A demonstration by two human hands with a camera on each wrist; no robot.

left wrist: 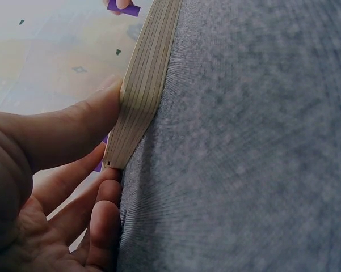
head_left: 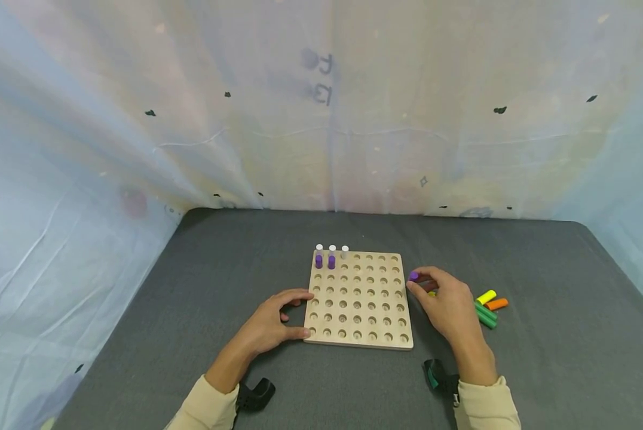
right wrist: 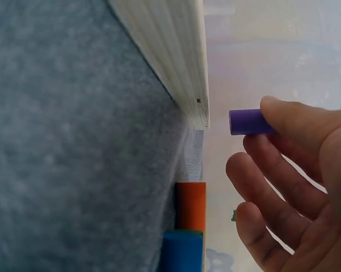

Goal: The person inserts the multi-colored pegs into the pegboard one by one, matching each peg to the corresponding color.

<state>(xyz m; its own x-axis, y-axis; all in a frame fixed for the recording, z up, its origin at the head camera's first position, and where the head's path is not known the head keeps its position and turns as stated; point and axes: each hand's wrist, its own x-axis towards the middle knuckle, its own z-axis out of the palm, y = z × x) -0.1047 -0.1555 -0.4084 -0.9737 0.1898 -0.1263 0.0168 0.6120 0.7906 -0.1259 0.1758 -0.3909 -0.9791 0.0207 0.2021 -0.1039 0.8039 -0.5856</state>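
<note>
A square wooden pegboard (head_left: 357,310) with rows of round holes lies on the table. White pegs (head_left: 332,248) stand in its back row, and two purple pegs (head_left: 331,263) stand in front of them at the left. My left hand (head_left: 272,319) holds the board's left edge, thumb at the near corner; in the left wrist view the thumb (left wrist: 74,127) presses the wooden edge. To the right of the board, my right hand (head_left: 447,301) pinches a purple peg (right wrist: 248,122) between thumb and finger, apart from the board.
Beside and partly behind my right hand lie loose yellow (head_left: 486,296), orange (head_left: 496,304) and green pegs (head_left: 486,316). A blue peg (right wrist: 182,252) shows in the right wrist view. Grey cloth (head_left: 235,257) covers the table, with a pale curtain (head_left: 375,155) behind it.
</note>
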